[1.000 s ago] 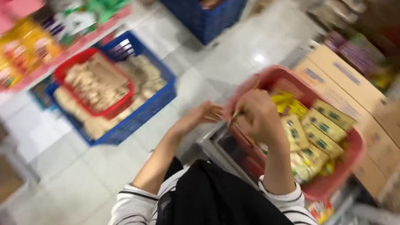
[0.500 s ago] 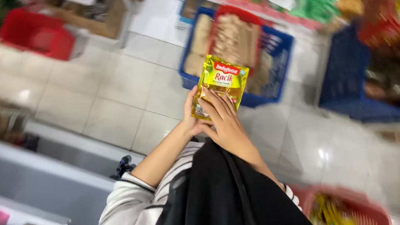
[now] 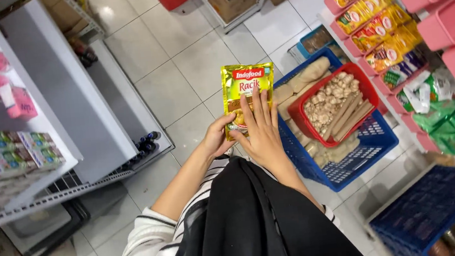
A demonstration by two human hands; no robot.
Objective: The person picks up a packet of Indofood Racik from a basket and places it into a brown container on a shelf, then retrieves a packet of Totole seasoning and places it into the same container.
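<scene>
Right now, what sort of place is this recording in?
Most likely a small grocery shop. Both hands, left hand and right hand, hold a yellow seasoning sachet over a tiled aisle; shelves of packaged goods and a blue crate holding a red basket line it.

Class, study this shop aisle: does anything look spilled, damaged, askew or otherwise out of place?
Nothing stands out. The yellow sachet sits flat and intact between the left hand and right hand. The red basket rests tilted inside the blue crate, nothing spilled.
</scene>
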